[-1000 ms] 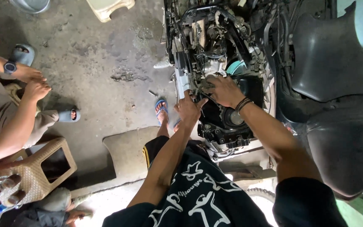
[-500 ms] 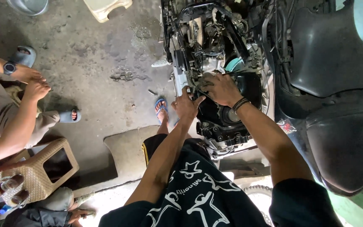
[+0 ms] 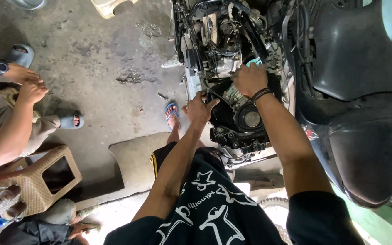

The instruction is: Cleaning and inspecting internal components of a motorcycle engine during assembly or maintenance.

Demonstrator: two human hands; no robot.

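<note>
Head view: left hand (image 3: 199, 108) fingers curl against the left edge of the black engine cover (image 3: 241, 119), grip unclear. Right hand (image 3: 249, 79) rests closed on top of its upper edge, nearer the motorcycle's black seat (image 3: 364, 136).

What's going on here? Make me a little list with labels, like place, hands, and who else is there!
place: grey concrete floor beside a stripped motorbike
left hand: on the edge of the black engine cover
right hand: pressed on the engine parts above that cover
bike seat: black, on the right
other person: sitting at left, wearing a wristwatch
stool: tan woven plastic, lower left
</note>
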